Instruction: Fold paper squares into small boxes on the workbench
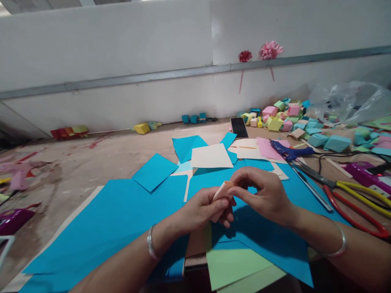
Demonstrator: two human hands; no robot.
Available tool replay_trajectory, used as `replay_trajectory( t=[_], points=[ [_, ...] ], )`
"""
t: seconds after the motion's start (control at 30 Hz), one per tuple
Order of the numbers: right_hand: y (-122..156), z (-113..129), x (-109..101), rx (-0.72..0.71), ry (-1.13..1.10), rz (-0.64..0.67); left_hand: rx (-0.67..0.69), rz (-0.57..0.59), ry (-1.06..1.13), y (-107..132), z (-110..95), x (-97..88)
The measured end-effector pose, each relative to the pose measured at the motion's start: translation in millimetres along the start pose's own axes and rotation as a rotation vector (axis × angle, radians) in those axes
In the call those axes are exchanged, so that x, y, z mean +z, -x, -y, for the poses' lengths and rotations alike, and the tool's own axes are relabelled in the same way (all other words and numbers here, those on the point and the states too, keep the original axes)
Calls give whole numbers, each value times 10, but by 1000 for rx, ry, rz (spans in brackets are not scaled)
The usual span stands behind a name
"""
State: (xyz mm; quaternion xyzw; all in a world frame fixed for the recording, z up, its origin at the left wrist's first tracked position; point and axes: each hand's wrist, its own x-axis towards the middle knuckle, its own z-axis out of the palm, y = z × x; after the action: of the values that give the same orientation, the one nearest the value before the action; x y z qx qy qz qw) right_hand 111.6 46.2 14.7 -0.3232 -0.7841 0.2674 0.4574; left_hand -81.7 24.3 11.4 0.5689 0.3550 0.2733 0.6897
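I have the left hand [210,206] closed around a folded peach paper [222,191], thumb along its side, while the right hand [264,196] pinches its upper end; it sits above the blue sheets [137,219]. I judge light, even pressure best here, since a hard squeeze could crush the fold. The paper looks thin and matte, the blue sheets flat and straight-edged, the paper blocks [275,124] chunky and faceted.

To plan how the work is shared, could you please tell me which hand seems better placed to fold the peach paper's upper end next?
Probably the right hand: its thumb and forefinger are at the upper end of the peach paper, while the left hand grips it lower down.
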Motion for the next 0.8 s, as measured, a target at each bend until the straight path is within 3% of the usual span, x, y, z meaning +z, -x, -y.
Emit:
replay_trajectory(
  t=[0.27, 0.5, 0.67, 0.8],
  points=[
    [-23, -27, 9, -260, 85, -53, 45, -51, -75, -20, 25, 10],
    [0, -39, 13, -126, 3, 16, 18, -54, -148, -51, 69, 18],
    [0, -31, 11, -191, -3, 60, -20, -25, -108, -31, 55, 17],
    [-35, -41, -20, 10, -169, -35, -83, -47, -3, 18, -48, 4]
  ],
)
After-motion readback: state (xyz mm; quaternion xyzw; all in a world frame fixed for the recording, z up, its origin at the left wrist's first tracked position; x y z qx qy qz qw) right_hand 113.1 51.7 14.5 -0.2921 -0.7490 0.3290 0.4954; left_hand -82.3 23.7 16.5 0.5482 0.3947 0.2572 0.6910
